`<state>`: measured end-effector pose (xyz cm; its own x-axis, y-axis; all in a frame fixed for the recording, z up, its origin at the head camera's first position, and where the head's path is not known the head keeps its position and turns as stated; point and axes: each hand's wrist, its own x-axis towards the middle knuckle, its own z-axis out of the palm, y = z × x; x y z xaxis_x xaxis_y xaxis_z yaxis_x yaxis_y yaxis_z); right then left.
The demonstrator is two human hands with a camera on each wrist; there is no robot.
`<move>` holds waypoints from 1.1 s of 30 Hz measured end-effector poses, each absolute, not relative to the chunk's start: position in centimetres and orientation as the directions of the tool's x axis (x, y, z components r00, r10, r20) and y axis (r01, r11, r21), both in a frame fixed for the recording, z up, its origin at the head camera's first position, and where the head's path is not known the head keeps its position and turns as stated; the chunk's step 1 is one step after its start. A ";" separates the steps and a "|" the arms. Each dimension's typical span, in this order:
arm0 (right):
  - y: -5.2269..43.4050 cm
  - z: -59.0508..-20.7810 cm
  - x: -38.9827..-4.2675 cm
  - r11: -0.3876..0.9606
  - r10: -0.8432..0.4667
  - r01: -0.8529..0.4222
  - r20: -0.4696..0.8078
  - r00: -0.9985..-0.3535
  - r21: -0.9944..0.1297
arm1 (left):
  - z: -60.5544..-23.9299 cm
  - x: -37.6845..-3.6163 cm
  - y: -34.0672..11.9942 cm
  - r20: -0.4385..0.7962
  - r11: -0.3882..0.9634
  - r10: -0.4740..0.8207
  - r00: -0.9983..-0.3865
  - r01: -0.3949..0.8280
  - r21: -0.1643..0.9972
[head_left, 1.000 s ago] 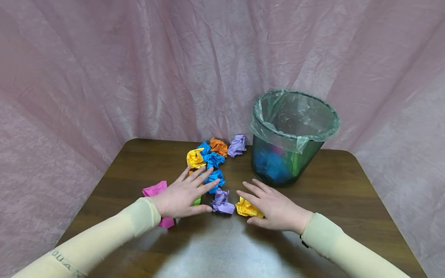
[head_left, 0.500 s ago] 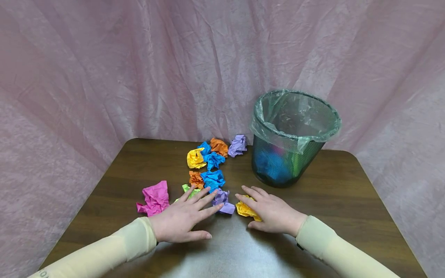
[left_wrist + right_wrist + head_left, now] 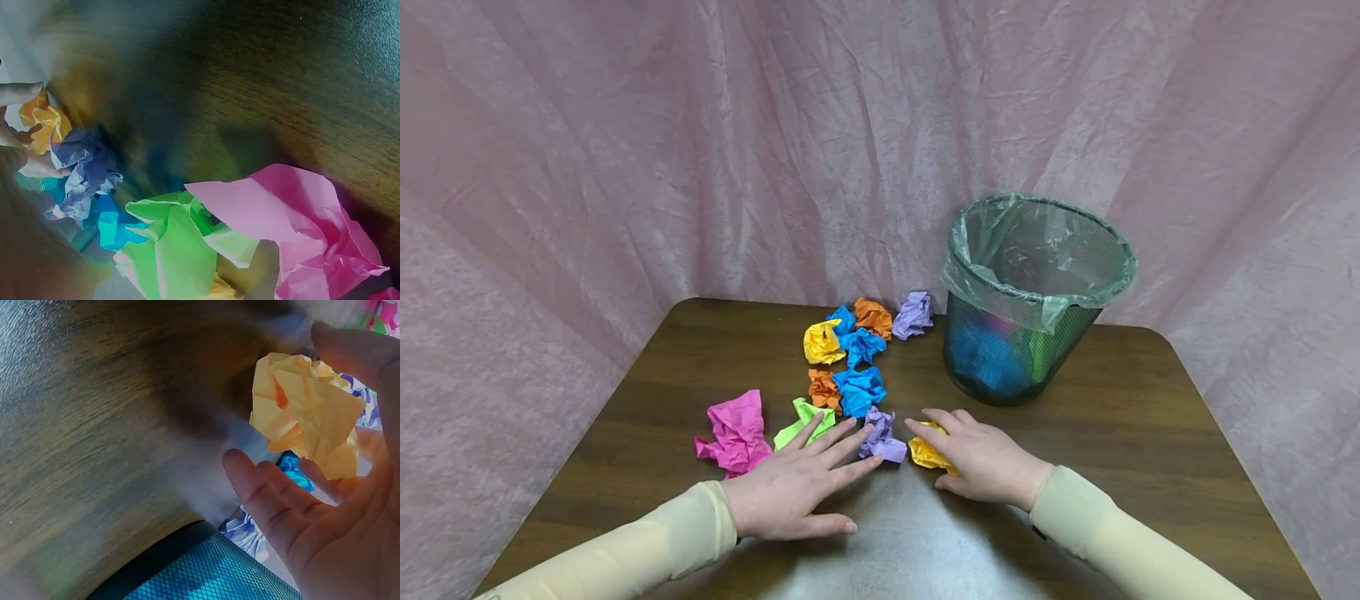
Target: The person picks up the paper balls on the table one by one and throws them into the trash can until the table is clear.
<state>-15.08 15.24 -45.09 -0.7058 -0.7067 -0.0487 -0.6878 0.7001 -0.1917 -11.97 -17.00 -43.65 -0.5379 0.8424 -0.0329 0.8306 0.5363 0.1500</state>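
Observation:
My left hand [image 3: 797, 492] is spread with straight fingers just in front of a crumpled green paper [image 3: 805, 421] and a crumpled purple paper [image 3: 882, 435]. Its fingertips overlap both in the head view; whether they touch is unclear. Left of it lies a large crumpled pink paper [image 3: 735, 432]. My right hand [image 3: 988, 462] reaches over a crumpled yellow paper [image 3: 927, 448], partly covering it. In the right wrist view this yellow paper [image 3: 306, 406] lies between the thumb and the loosely bent fingers, with gaps visible around it.
Behind the hands lie crumpled papers: orange [image 3: 824, 388], blue [image 3: 860, 392], yellow [image 3: 823, 342], orange [image 3: 873, 318] and purple [image 3: 913, 315]. A mesh wastebasket [image 3: 1037, 342] with a clear liner stands at the back right, coloured paper inside. A pink curtain [image 3: 775, 150] hangs behind the table [image 3: 1112, 433].
My left hand has drawn back toward the near edge, uncovering the green, pink and orange papers. My right hand has shifted slightly left over the yellow paper, which stays nearly in place.

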 end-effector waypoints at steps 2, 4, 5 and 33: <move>15.2 -45.1 -15.1 0.702 -0.704 -0.683 -0.055 -0.708 -0.201 | -43.7 -12.0 -17.0 -0.032 0.539 0.841 -0.540 0.829 0.148; 15.1 -45.2 -15.2 0.704 -0.702 -0.680 -0.058 -0.710 -0.205 | -43.7 -12.0 -17.0 -0.030 0.541 0.839 -0.543 0.828 0.145; 15.0 -45.2 -15.2 0.706 -0.700 -0.678 -0.059 -0.711 -0.207 | -43.7 -12.0 -17.0 -0.029 0.542 0.838 -0.544 0.828 0.143; 14.5 -46.1 -15.3 0.590 -0.793 -0.803 0.124 -0.596 -0.087 | -44.3 -11.8 -16.6 0.020 0.521 0.849 -0.528 0.842 0.137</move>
<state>-15.34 14.48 -46.08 -0.5961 -0.7932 0.1243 -0.8029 0.5898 -0.0865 -11.79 -16.56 -44.27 -0.5285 0.8487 0.0203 0.8423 0.5212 0.1374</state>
